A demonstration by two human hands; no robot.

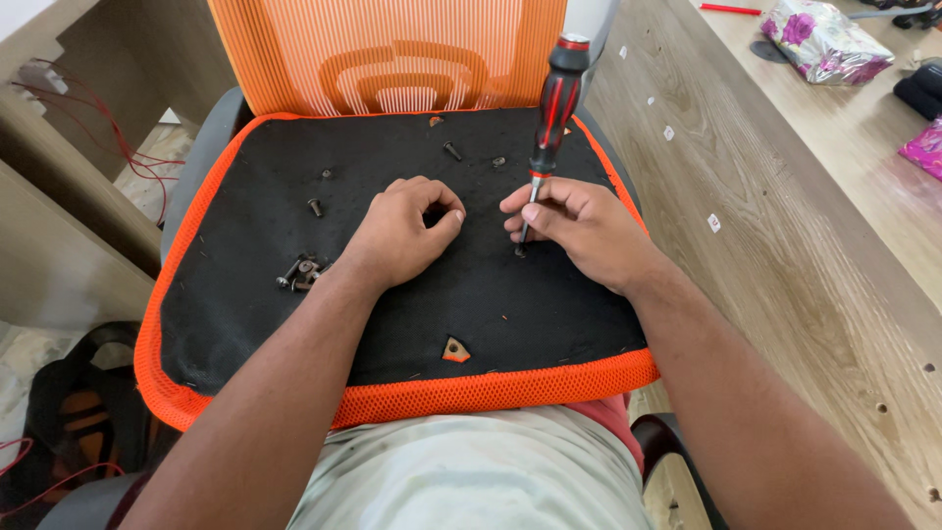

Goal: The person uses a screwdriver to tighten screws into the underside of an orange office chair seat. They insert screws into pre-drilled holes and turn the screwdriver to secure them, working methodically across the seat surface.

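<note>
Both forearms reach up from the bottom of the frame over a black seat cushion with orange mesh edging. At center, the right hand pinches the shaft of an upright red-and-black screwdriver, tip pressed on the cushion. Just left, the left hand rests fingers curled, empty. Loose bolts lie left.

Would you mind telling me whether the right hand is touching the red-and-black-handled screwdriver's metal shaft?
Touching: the head view shows the right hand pinching the shaft of the red-and-black-handled screwdriver between thumb and fingertips.
</note>
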